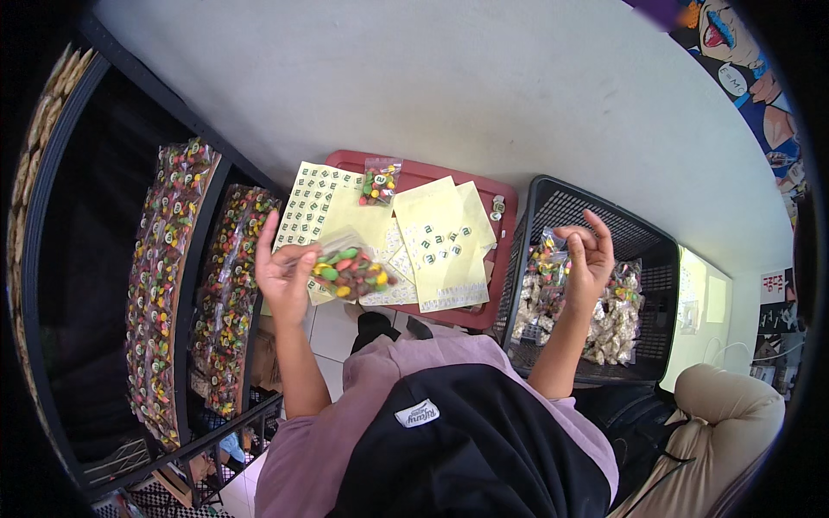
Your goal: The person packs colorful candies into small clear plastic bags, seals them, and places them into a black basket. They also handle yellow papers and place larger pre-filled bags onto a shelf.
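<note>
Between the thumb and fingers of my left hand (pixel 286 272) hangs a clear plastic bag of colored candies (pixel 350 272), over sheets on a red plastic lid. My right hand (pixel 588 252) is raised above the black crate, thumb near the bent index finger; whether a small thing is pinched there I cannot tell. A sheet of round stickers (pixel 311 201) lies at the lid's left. Another pale yellow sheet (pixel 440 213), with several stickers left on it, lies at the right. A candy bag with a round sticker (pixel 381 181) rests at the lid's far edge.
The red lid (pixel 499 188) stands against a pale wall. At right, a black plastic crate (pixel 654 259) holds candy bags and bags of whitish pieces (pixel 609 337). Black shelving at left holds rows of stickered candy bags (pixel 158 285). A beige cushioned seat (pixel 725 414) is at lower right.
</note>
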A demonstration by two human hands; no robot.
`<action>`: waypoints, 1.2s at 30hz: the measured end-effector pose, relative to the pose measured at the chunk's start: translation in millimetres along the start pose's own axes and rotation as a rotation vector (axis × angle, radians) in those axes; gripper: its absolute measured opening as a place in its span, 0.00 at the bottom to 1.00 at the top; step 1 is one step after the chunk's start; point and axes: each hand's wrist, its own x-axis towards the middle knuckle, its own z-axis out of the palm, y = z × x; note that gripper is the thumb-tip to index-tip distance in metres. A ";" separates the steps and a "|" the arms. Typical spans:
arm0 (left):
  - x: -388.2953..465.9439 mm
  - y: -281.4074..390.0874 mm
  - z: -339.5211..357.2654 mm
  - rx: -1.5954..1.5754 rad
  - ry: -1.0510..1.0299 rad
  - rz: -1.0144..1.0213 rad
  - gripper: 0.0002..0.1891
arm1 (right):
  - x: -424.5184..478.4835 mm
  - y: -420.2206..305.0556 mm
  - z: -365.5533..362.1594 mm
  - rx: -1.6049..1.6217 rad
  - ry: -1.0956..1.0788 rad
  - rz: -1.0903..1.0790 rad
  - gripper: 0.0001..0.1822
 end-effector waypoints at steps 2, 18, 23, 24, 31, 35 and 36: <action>-2.8 3.6 -6.6 -0.006 0.038 0.017 0.36 | -8.5 6.2 12.2 0.040 -0.086 0.090 0.18; -25.6 -15.3 16.1 -0.007 -0.248 -0.213 0.40 | -63.0 21.9 129.7 -0.033 -0.663 0.110 0.04; -21.2 -15.0 4.2 -0.066 -0.273 -0.284 0.39 | -58.1 29.2 135.3 -0.020 -0.609 0.164 0.07; -20.1 -13.4 3.0 -0.086 -0.278 -0.311 0.39 | -56.5 33.1 135.2 -0.021 -0.600 0.167 0.08; -9.0 -25.1 -23.3 0.026 -0.227 -0.311 0.36 | -49.8 37.4 150.8 -0.084 -0.686 0.045 0.06; -12.2 -37.5 -38.3 0.013 -0.176 -0.307 0.35 | -74.1 51.2 172.5 -0.066 -0.568 0.097 0.04; -13.8 -41.0 -41.6 -0.008 -0.163 -0.305 0.35 | -81.8 57.3 177.1 0.023 -0.536 0.259 0.05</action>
